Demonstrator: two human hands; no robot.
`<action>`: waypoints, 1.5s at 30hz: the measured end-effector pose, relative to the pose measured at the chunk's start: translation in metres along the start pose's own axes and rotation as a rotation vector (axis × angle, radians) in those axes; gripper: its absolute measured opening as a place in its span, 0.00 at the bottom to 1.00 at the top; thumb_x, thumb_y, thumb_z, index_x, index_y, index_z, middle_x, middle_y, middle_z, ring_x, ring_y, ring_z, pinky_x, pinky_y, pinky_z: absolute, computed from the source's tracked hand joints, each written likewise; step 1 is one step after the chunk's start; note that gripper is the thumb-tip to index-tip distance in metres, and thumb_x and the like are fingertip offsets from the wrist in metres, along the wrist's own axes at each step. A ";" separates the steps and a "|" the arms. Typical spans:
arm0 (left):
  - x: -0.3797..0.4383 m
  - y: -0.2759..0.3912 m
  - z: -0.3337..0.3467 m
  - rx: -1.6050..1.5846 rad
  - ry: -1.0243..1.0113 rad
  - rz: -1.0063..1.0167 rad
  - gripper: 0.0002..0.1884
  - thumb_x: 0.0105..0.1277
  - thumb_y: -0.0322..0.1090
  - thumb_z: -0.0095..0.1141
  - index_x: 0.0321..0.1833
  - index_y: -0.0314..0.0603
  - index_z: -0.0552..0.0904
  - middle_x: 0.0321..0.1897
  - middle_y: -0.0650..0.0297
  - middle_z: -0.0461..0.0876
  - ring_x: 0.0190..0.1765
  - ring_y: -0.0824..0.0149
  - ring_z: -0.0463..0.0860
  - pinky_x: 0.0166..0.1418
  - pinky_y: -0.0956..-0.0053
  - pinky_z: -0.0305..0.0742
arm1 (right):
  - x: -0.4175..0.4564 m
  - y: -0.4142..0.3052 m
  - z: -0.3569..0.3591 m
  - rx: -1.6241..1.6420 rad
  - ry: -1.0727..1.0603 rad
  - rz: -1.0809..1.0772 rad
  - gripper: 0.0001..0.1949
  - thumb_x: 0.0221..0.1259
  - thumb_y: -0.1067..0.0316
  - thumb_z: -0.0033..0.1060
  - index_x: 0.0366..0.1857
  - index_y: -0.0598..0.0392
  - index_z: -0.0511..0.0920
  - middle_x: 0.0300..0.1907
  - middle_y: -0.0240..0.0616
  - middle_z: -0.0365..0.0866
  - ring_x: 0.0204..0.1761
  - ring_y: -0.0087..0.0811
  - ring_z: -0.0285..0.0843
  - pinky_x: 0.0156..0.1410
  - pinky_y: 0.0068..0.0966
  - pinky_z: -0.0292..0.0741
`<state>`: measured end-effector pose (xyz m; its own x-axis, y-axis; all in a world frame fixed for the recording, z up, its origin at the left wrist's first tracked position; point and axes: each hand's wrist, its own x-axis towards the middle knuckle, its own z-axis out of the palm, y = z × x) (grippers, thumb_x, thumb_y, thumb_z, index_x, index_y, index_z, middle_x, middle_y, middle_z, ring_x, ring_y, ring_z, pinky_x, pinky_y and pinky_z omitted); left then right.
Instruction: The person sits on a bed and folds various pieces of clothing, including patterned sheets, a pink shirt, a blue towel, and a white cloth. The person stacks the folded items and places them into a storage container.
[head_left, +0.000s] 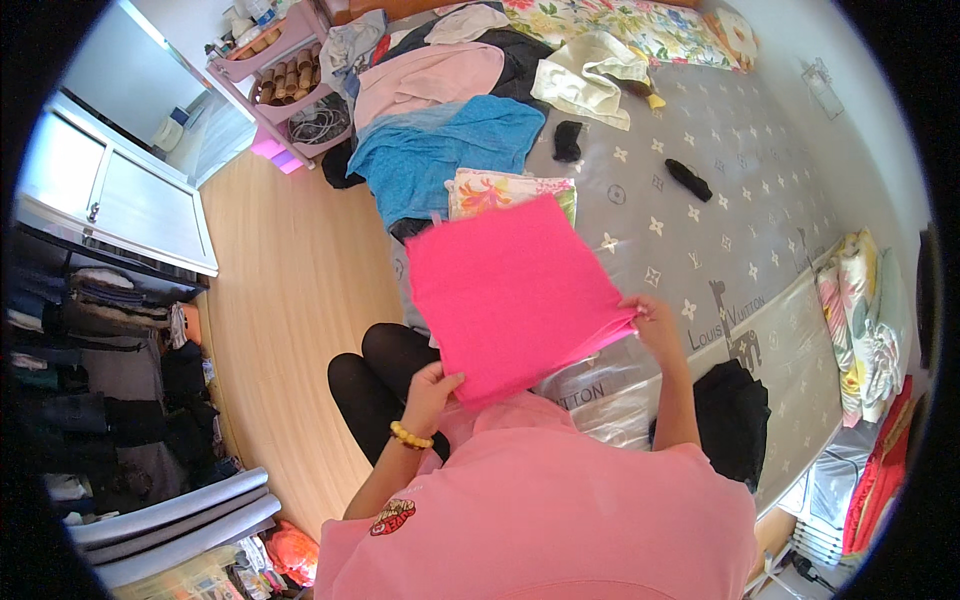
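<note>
A bright pink folded cloth (517, 292) is stretched between my two hands in front of my body. My left hand (433, 394) pinches its near left corner, a yellow bead bracelet on the wrist. At the right corner, the fingers of my right hand (651, 324) grip the layered edge. Part of a folded floral cloth (487, 191) shows just past the pink one, on the bed. Farther off lies a rumpled blue garment (450, 146), with a light pink garment (431, 75) behind it.
The bed has a grey patterned cover (652, 225). On it lie a cream garment (592, 79), two small black cloth items (568, 141) and folded black fabric (731, 420). A pink tiered rack (277, 112) stands past the wood floor (292, 247). Clothes fill the shelves (112, 360) at left.
</note>
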<state>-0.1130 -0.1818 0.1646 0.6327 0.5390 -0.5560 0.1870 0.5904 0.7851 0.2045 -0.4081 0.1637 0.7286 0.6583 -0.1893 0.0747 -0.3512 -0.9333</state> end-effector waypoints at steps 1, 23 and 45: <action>0.006 -0.017 -0.008 0.044 -0.002 -0.045 0.07 0.63 0.25 0.56 0.42 0.35 0.82 0.33 0.66 0.83 0.34 0.74 0.81 0.39 0.80 0.77 | -0.003 0.015 0.004 -0.072 -0.022 0.067 0.15 0.49 0.85 0.43 0.38 0.59 0.80 0.33 0.33 0.81 0.37 0.22 0.77 0.39 0.21 0.74; 0.062 0.196 0.018 0.080 -0.064 0.533 0.03 0.63 0.26 0.56 0.38 0.39 0.79 0.31 0.70 0.80 0.32 0.80 0.76 0.35 0.84 0.70 | 0.013 -0.147 0.015 -0.147 0.556 -0.671 0.15 0.51 0.83 0.49 0.43 0.60 0.80 0.39 0.39 0.81 0.41 0.28 0.79 0.44 0.20 0.73; 0.143 -0.020 0.069 1.860 0.011 0.589 0.38 0.63 0.66 0.41 0.75 0.65 0.54 0.77 0.59 0.45 0.77 0.45 0.37 0.67 0.27 0.24 | 0.190 -0.019 0.198 -0.996 0.082 -0.849 0.29 0.63 0.46 0.49 0.68 0.42 0.64 0.72 0.39 0.57 0.74 0.42 0.49 0.77 0.49 0.41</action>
<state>0.0255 -0.1581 0.0885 0.8999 0.4079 -0.1544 0.4252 -0.8993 0.1022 0.2064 -0.1442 0.0854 0.2420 0.8865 0.3944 0.9700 -0.2109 -0.1211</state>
